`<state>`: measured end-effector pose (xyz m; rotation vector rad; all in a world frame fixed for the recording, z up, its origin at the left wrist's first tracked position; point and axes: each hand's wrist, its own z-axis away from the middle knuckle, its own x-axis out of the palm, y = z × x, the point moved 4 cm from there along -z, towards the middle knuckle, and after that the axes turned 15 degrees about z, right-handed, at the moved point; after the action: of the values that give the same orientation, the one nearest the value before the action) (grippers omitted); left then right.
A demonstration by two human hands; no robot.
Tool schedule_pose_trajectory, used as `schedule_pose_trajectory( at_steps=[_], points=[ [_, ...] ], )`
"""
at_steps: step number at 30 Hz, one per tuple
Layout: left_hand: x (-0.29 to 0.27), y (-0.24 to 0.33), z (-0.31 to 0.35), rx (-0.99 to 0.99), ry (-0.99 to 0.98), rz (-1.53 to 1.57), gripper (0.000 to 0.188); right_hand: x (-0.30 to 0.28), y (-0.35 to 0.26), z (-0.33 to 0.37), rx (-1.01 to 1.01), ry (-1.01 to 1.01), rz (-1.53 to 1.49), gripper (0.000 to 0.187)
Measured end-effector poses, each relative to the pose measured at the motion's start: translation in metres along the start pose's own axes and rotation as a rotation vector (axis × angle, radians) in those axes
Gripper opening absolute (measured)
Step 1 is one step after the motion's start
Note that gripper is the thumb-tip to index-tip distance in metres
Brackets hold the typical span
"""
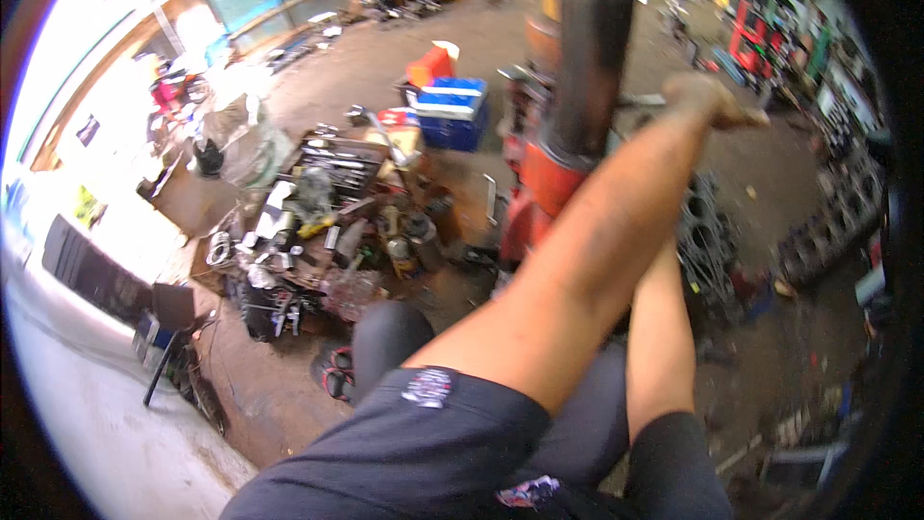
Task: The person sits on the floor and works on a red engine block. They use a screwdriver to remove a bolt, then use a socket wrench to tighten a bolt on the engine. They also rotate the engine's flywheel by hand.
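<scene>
My left hand (707,101) reaches far across to the upper right, beyond a thick dark vertical column (595,48). The hand is blurred, and its grip cannot be made out. A short pale metal bar (640,99) shows between the column and this hand; whether the hand touches it cannot be told. The column rises from an orange-red metal base (553,178), partly covered by my left forearm. My right forearm (662,337) comes up from below and passes behind the left one, which hides my right hand.
Left of the column, a low bench (385,169) carries heaped tools and parts. A blue box with a white top (452,114) stands behind it. Engine blocks (837,217) lie at the right, near a cylinder-block-like casting (707,231). A red stand (746,39) is further back.
</scene>
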<state>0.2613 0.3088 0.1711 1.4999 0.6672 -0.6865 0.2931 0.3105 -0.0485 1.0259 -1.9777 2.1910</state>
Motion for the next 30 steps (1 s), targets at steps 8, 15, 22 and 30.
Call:
schedule_pose_trajectory(
  at_steps=[8, 15, 22, 30],
  points=[
    [0.048, -0.008, 0.128, 0.838, 0.640, 0.241, 0.044, -0.005, 0.025, -0.041, 0.098, 0.003, -0.102, 0.051],
    [0.255, -0.224, 0.317, -0.068, 0.268, 0.541, 0.028, -0.058, 0.006, 0.000, -0.293, 0.831, 0.248, 0.033],
    [0.382, -0.400, 0.393, -0.684, -0.424, -0.236, 0.096, 0.003, -0.057, 0.026, -0.422, 0.467, 0.679, 0.031],
    [0.434, -0.435, 0.405, -0.753, -0.497, -0.113, 0.082, 0.004, -0.049, 0.013, -0.446, 0.486, 1.089, 0.050]
  ],
)
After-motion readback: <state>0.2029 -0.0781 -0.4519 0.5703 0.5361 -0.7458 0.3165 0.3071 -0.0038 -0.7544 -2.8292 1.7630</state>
